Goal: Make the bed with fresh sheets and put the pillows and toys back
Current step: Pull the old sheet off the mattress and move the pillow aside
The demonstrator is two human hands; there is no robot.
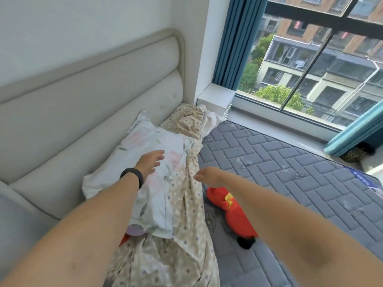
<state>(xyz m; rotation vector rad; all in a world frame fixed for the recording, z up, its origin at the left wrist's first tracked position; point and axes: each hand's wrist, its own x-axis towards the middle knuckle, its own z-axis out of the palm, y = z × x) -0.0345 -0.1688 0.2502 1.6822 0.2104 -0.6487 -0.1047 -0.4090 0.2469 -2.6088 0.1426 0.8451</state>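
Along the headboard: the pillow [149,154] lies lengthwise against the headboard [87,104], its long axis running away from the person toward the window [310,65] corner.
Sheet: a beige flowered sheet [186,204] is bunched in a long ridge just beside the pillow on its mattress side, following the same line; part of it lies under the pillow's near end.
Mattress: the grey quilted mattress [290,172] is bare, so no fresh sheet is on yet.
Toy: a red toy [232,214] lies on the mattress, touching the sheet's edge, partly hidden under the right forearm.
Left hand: the left hand [150,162] is over the middle of the pillow, fingers spread and loose, gripping nothing; whether it touches the cloth I cannot tell.
Right hand: the right hand [209,176] is over the sheet ridge, fingers turned down and away from the camera; whether it is pinching the cloth I cannot tell.
Key relation: the pillow is directly ahead of the left hand, which is nearer; the right hand is nearer the sheet and toy.
Containers: none in view.
Likely step: probably clearing the pillow and old sheet off the bed.
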